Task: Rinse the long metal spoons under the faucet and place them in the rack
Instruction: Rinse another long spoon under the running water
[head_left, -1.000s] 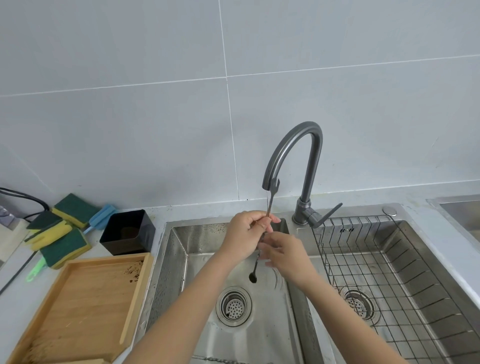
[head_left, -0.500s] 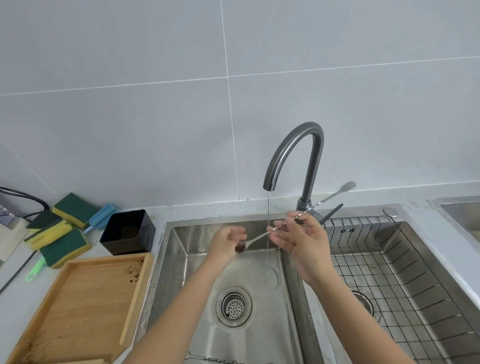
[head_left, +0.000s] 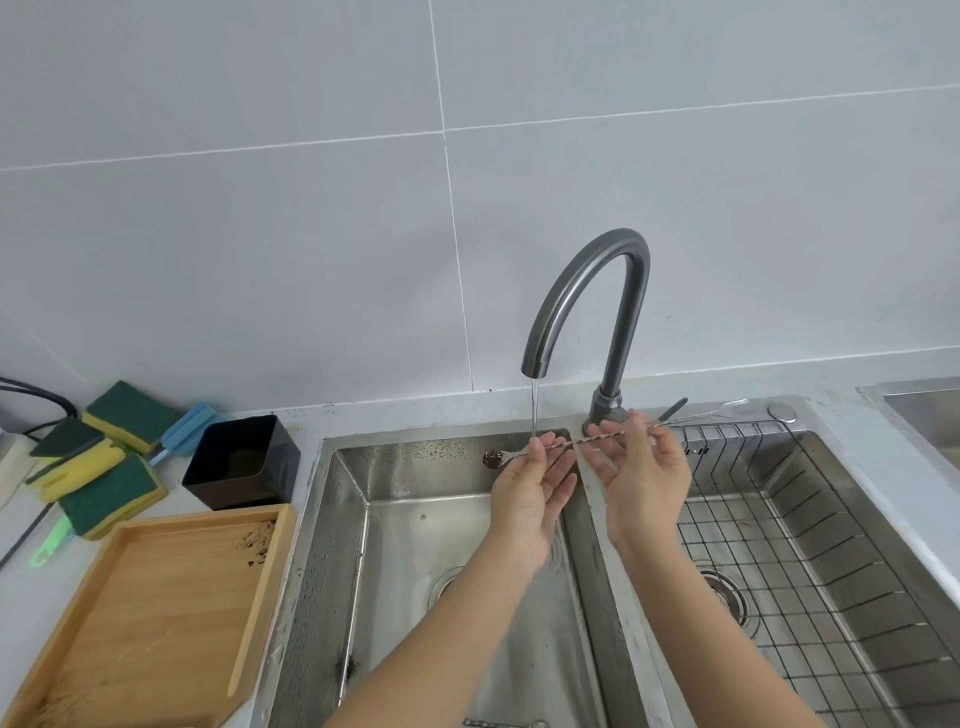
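Note:
A long twisted metal spoon (head_left: 582, 441) lies nearly level across both my hands over the left sink basin (head_left: 415, 519). Its small bowl, dark with residue, points left, and its far end reaches right over the wire rack (head_left: 810, 519). My left hand (head_left: 530, 488) pinches the shaft near the bowl, right under the thin water stream from the grey faucet (head_left: 587, 296). My right hand (head_left: 644, 478) holds the shaft further right with its fingertips. Another metal utensil (head_left: 504, 723) peeks in at the bottom edge of the basin.
The wire rack sits in the right basin above a drain. A wooden tray (head_left: 156, 613) with crumbs lies left of the sink. Behind it stand a black square cup (head_left: 241, 460), several green-yellow sponges (head_left: 98, 467) and a blue brush. The faucet lever (head_left: 672, 408) points right.
The spoon went from hanging upright under the spout to lying nearly level, bowl to the left. My hands have spread apart along its shaft, and the far end has dropped lower.

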